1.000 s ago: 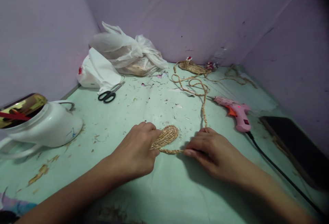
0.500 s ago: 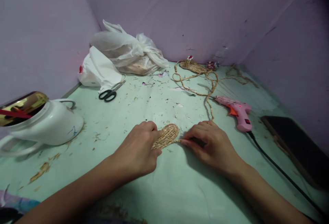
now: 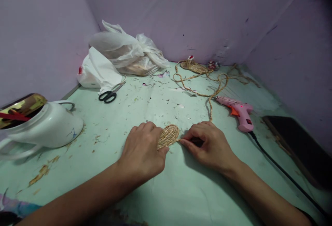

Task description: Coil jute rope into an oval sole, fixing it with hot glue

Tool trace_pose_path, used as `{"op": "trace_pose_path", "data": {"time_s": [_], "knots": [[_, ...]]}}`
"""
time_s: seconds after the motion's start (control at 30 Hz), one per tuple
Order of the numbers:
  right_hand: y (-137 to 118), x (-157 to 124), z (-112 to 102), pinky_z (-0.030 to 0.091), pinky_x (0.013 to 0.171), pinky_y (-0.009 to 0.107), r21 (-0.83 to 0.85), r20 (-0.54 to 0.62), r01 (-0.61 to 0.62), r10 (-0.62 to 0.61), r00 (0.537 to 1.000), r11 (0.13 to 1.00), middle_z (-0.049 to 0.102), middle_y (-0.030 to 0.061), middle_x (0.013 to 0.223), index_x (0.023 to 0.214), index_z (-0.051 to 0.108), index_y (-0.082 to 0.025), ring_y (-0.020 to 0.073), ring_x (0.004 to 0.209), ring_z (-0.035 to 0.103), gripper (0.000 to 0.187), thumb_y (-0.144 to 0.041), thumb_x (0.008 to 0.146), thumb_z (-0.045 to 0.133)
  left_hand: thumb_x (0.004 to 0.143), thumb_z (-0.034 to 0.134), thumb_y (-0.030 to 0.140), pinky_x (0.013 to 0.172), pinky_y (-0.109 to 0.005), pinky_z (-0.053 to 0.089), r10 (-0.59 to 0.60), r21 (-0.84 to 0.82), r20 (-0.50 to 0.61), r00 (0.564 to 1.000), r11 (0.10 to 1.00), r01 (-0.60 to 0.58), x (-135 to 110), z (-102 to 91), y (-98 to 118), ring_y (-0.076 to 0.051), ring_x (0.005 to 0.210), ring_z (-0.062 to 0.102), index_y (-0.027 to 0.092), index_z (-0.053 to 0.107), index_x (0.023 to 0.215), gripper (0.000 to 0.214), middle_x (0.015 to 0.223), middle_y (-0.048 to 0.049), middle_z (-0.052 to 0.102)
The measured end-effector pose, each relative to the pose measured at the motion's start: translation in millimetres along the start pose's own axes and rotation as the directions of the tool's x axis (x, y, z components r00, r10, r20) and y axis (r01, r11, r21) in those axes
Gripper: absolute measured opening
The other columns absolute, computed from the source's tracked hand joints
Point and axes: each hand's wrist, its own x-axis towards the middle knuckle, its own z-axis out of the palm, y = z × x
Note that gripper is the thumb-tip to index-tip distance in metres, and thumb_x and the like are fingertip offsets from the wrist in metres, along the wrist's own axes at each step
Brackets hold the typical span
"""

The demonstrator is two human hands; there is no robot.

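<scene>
My left hand (image 3: 144, 150) is closed on a flat oval coil of braided straw cord (image 3: 169, 136), and its fingers cover the coil's left part. Between thumb and forefinger, my right hand (image 3: 207, 143) pinches the loose cord just off the coil's right edge. Behind that hand the braided cord (image 3: 210, 108) runs away over the table in loops. A pink glue gun (image 3: 237, 110) with an orange trigger and a small red light lies to the right, its nozzle close to the cord.
Black-handled scissors (image 3: 109, 96) lie at the left beside a white cloth-like piece (image 3: 100, 68). Behind stands a tied plastic bag (image 3: 135, 53). A white pitcher (image 3: 59, 125) is far left, a dark phone (image 3: 298, 150) far right. A finished-looking woven sole shape (image 3: 194, 66) rests near the wall.
My left hand has shifted a little, its thumb now further right along the coil's lower edge. My right pinch sits closer to the coil, and a cord loop near the glue gun has moved right.
</scene>
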Motion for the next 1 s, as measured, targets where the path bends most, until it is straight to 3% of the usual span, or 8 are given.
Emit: {"op": "trace_pose_path", "data": {"time_s": [0.4, 0.63, 0.87, 1.0], "knots": [[-1.2, 0.9, 4.6, 0.036, 0.068, 0.034, -0.068, -0.015, -0.043, 0.042, 0.999, 0.997, 0.065, -0.0026, 0.059, 0.065, 0.067, -0.020, 0.0161, 0.060, 0.059, 0.009, -0.022, 0.072, 0.071, 0.066, 0.052, 0.019, 0.077, -0.041, 0.045, 0.017, -0.009, -0.051, 0.999, 1.000, -0.017, 4.9, 1.7, 1.7, -0.025, 0.083, 0.056, 0.017, 0.067, 0.079, 0.020, 0.085, -0.0071, 0.062], [-1.3, 2.7, 6.2, 0.034, 0.068, 0.033, -0.135, -0.090, 0.030, -0.042, 0.995, 0.990, 0.066, -0.0018, 0.059, 0.064, 0.066, -0.019, 0.0147, 0.057, 0.058, 0.011, -0.023, 0.073, 0.071, 0.064, 0.051, 0.018, 0.076, -0.040, 0.044, 0.027, -0.006, -0.071, 0.997, 1.000, -0.027, 6.1, 3.4, 3.0, -0.023, 0.080, 0.056, 0.017, 0.062, 0.070, 0.013, 0.081, -0.0061, 0.061], [-4.0, 6.1, 8.5, 0.034, 0.073, 0.035, -0.228, -0.105, -0.016, -0.008, 0.994, 0.973, 0.067, -0.0005, 0.062, 0.065, 0.067, -0.019, 0.0168, 0.061, 0.057, 0.009, -0.020, 0.072, 0.072, 0.061, 0.052, 0.017, 0.074, -0.038, 0.044, 0.010, -0.053, -0.081, 0.997, 0.998, -0.014, 7.5, 2.9, 1.5, -0.022, 0.078, 0.056, 0.018, 0.058, 0.064, 0.007, 0.079, -0.0044, 0.061], [-7.3, 8.7, 7.9, 0.033, 0.075, 0.036, -0.290, -0.122, 0.035, -0.073, 0.990, 0.956, 0.068, 0.0006, 0.065, 0.065, 0.068, -0.018, 0.0191, 0.066, 0.055, 0.008, -0.018, 0.071, 0.073, 0.060, 0.052, 0.016, 0.075, -0.037, 0.044, 0.013, -0.064, -0.086, 0.996, 0.998, -0.018, 8.5, 3.3, 1.2, -0.022, 0.079, 0.056, 0.018, 0.056, 0.062, 0.005, 0.077, -0.0042, 0.060]]}}
